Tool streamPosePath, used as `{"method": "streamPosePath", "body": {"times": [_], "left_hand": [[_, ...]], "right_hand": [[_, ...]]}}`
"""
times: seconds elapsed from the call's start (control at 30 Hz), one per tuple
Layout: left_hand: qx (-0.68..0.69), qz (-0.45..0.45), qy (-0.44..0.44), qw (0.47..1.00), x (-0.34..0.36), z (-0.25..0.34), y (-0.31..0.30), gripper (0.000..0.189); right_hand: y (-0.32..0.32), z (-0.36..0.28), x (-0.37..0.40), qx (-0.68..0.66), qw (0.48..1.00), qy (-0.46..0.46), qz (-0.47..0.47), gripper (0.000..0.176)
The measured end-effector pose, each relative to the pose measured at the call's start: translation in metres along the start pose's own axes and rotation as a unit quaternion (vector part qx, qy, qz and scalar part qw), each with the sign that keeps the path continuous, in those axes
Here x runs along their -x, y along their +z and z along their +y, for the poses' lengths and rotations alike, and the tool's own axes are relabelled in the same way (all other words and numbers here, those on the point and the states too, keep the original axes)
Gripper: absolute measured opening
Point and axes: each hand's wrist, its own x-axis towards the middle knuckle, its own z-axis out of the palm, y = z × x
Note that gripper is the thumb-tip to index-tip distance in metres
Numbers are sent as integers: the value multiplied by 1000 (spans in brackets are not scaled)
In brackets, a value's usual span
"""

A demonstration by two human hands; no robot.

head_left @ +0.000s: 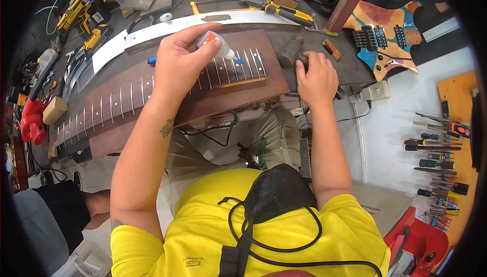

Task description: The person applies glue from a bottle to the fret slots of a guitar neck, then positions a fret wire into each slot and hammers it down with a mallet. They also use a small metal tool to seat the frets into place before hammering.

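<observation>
My left hand (178, 58) is closed on a small clear glue bottle (212, 42) with an orange-red label. The bottle is tipped, its blue nozzle tip close over a dark guitar fretboard (114, 105) with metal frets and pale dot inlays. Beneath the fretboard lies a flat brown wooden board (271, 81). My right hand (318, 78) wraps round the handle of a hammer (292, 51), whose thick dark head rests at the board's right side. My left forearm hides part of the fretboard's middle.
Behind the board lie a white strip (238, 18), a yellow-handled saw (289, 14) and a yellow cordless drill (81, 15). A colourful guitar body (384, 38) sits at the right. Files hang on an orange rack (451, 89). Another person's leg (96, 208) is at lower left.
</observation>
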Motion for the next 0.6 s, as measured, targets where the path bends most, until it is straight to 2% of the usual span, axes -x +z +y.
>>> {"method": "streamPosePath", "body": {"times": [0.37, 0.47, 0.53, 0.57, 0.6], "left_hand": [[0, 6, 17, 1000, 1, 3, 2, 34], [62, 49, 7, 997, -4, -3, -2, 32], [204, 103, -43, 973, -10, -8, -8, 34], [270, 112, -40, 955, -13, -8, -9, 34], [271, 116, -37, 955, -15, -7, -10, 34]], "right_hand": [[-1, 0, 0, -4, 1000, 1, -6, 26], [-1, 3, -3, -5, 1000, 2, -12, 27], [-2, 10, -4, -35, 999, -25, -19, 24], [-4, 14, -3, -35, 999, -26, -19, 24], [-8, 18, -4, -123, 992, -21, -7, 22]]}}
